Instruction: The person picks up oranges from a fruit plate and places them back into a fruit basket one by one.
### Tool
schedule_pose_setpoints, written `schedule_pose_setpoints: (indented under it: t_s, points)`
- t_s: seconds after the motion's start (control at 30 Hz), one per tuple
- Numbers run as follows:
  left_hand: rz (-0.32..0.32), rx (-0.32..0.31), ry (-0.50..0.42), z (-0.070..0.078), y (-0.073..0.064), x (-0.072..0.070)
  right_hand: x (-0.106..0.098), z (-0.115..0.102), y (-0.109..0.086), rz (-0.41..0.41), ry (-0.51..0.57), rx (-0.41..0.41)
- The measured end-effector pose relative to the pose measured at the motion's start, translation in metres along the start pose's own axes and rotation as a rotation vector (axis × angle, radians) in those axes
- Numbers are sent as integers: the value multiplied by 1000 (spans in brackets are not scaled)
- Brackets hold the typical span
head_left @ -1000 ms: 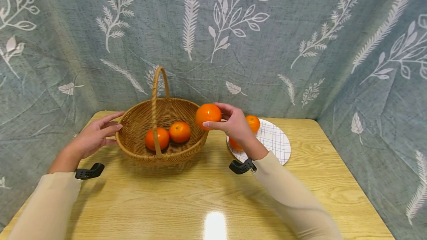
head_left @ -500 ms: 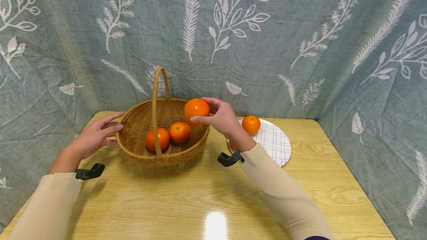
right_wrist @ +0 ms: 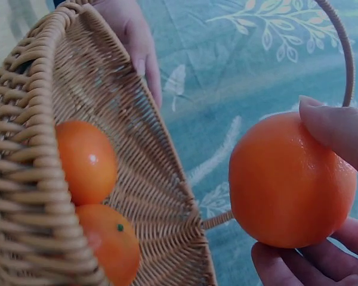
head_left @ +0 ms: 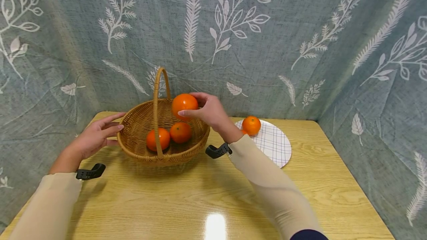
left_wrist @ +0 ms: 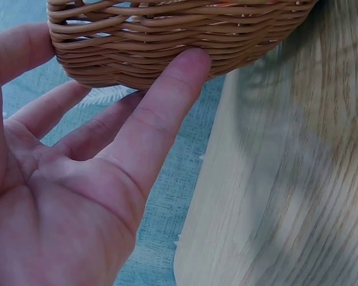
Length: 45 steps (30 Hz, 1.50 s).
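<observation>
A brown wicker basket (head_left: 180, 156) with a tall arched handle stands on the left of the table. My left hand (head_left: 91, 140) touches its left end; in the left wrist view the thumb (left_wrist: 173, 89) lies along the woven wall, the fingers extended. Over the basket's right part, my right hand (head_left: 215, 114) holds a glossy orange (head_left: 184, 106) between thumb and fingers, above the rim in the head view. Two more oranges lie inside: one (head_left: 161, 140) partly behind the handle, the other (head_left: 181, 132) beside it, just below the held one.
To the right, a white plate (head_left: 277, 145) with a blue check pattern bears an orange (head_left: 251, 125); a sliver of another shows behind my right wrist. A patterned blue-grey curtain (head_left: 207, 73) hangs along the back of the wooden table (head_left: 160, 203).
My right hand has carried the orange leftward and slightly up, from the basket's right rim to over its inside. The left hand and the basket have stayed in place.
</observation>
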<state>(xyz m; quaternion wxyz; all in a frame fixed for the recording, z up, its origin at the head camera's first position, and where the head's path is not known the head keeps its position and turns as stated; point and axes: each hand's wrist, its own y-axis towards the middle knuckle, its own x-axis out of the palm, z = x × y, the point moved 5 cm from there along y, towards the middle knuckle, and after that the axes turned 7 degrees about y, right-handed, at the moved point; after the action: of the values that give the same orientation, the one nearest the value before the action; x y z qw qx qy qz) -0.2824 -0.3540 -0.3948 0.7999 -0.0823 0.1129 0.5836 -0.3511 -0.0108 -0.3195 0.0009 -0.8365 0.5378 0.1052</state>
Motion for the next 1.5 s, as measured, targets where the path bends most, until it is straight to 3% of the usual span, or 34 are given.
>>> schedule_pose_setpoints:
  t_s: [0.6, 1.17, 1.5]
  points:
    - [1, -22, -3, -5, 0, 1, 29, -3, 35, -17, -52, 33]
    - [0, -8, 0, -1, 0, 0, 65, 6, 61, -42, -278, 84]
    - [1, -7, -29, -2, 0, 0, 72, 20, 66, -34, -405, 229]
